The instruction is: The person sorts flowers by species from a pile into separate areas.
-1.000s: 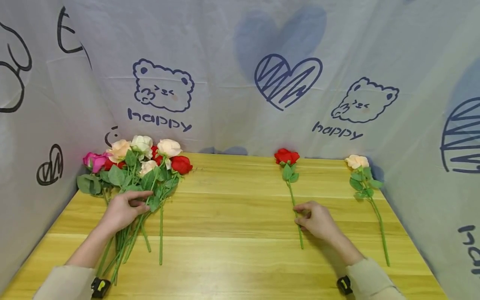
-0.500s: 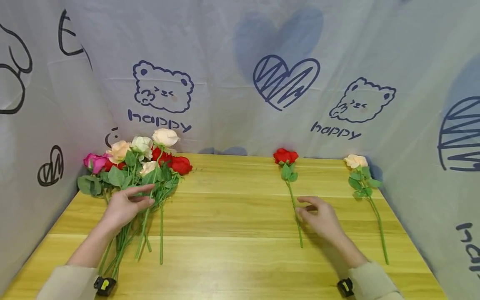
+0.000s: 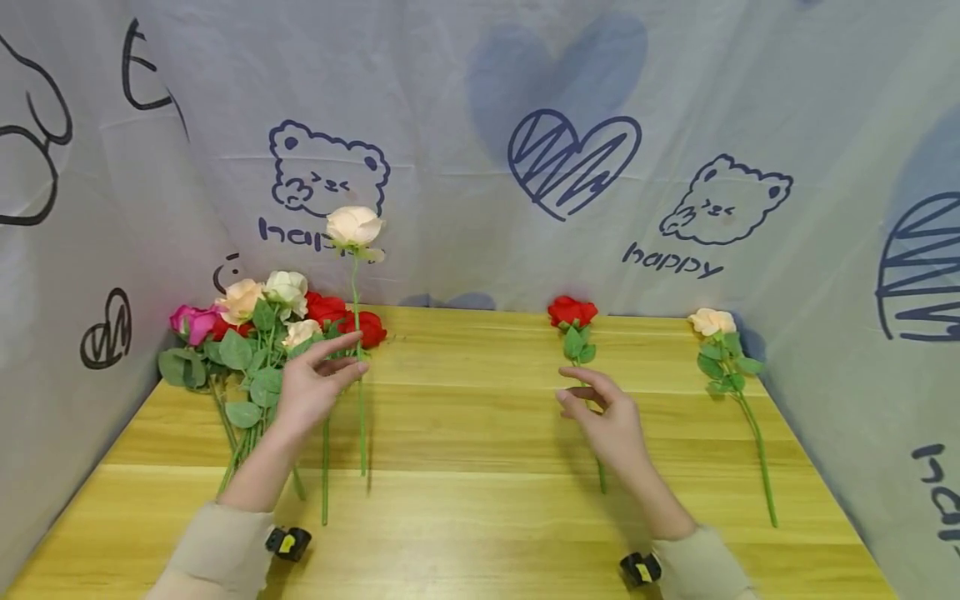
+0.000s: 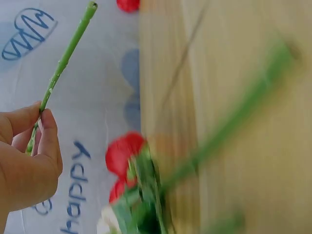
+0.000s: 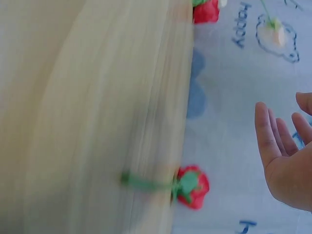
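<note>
My left hand point(image 3: 318, 383) pinches the green stem of a cream rose point(image 3: 355, 227) between thumb and fingers, holding it upright above the table. In the left wrist view the stem point(image 4: 61, 66) runs up past the fingertips. My right hand point(image 3: 609, 412), holding nothing, hovers over the stem of a red rose point(image 3: 572, 312) lying on the table. Its fingers are loosely bent and apart from the thumb, as the right wrist view also shows. A pile of mixed roses point(image 3: 262, 342), with pink, peach, white and red heads, lies beside the left hand.
Another peach rose point(image 3: 712, 322) lies at the right side of the wooden table point(image 3: 465, 433). A printed cloth point(image 3: 450, 167) hangs behind the table and along both sides. Small black devices are strapped at both wrists.
The left hand has lifted the cream rose out of the pile and carried it up and to the right. My right hand has let go of the red rose's stem and risen leftward.
</note>
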A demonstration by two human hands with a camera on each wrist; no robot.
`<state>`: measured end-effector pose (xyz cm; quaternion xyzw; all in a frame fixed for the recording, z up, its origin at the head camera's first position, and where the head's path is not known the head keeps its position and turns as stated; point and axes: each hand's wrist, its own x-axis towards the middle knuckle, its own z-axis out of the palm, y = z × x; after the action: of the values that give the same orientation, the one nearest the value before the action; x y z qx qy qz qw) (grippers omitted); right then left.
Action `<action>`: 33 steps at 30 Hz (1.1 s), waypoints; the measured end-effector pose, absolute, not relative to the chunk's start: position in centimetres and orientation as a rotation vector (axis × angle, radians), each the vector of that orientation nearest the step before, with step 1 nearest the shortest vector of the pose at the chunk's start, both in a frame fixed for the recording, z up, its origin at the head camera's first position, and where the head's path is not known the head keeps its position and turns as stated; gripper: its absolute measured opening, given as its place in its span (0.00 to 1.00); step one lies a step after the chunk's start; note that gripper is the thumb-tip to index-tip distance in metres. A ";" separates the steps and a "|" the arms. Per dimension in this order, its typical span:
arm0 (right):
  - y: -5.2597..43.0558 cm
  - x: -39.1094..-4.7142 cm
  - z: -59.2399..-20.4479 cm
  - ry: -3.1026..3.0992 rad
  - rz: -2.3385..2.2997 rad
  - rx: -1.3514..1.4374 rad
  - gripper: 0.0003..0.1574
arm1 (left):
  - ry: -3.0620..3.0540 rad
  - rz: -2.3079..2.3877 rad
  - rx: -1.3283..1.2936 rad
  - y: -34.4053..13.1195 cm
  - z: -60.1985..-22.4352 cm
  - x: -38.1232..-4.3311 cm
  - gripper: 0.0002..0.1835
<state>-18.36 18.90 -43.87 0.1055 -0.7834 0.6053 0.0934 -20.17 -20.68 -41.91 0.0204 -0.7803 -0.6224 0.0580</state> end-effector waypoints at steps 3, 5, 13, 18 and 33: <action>17.2 -17.9 -43.8 -2.292 1.867 0.360 0.22 | -2.296 -1.941 0.039 -18.6 -42.0 -20.9 0.27; 16.1 -17.5 -43.9 -2.285 1.916 0.388 0.21 | -2.239 -1.983 0.020 -17.2 -42.2 -21.4 0.26; 12.8 -16.5 -44.2 -2.285 2.018 0.459 0.20 | -2.060 -2.126 -0.081 -12.0 -42.3 -22.4 0.26; 11.6 -16.4 -44.3 -2.309 2.024 0.509 0.19 | -2.036 -2.149 -0.151 -9.4 -42.5 -22.4 0.25; 11.0 -16.5 -45.0 -2.436 1.974 0.453 0.22 | -2.004 -2.173 -0.248 -6.1 -43.7 -21.8 0.23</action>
<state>-16.46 11.03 -45.02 0.1430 -0.7689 0.6231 -0.0133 -21.81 -6.05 -43.74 -0.0832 -0.6729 -0.7298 0.0876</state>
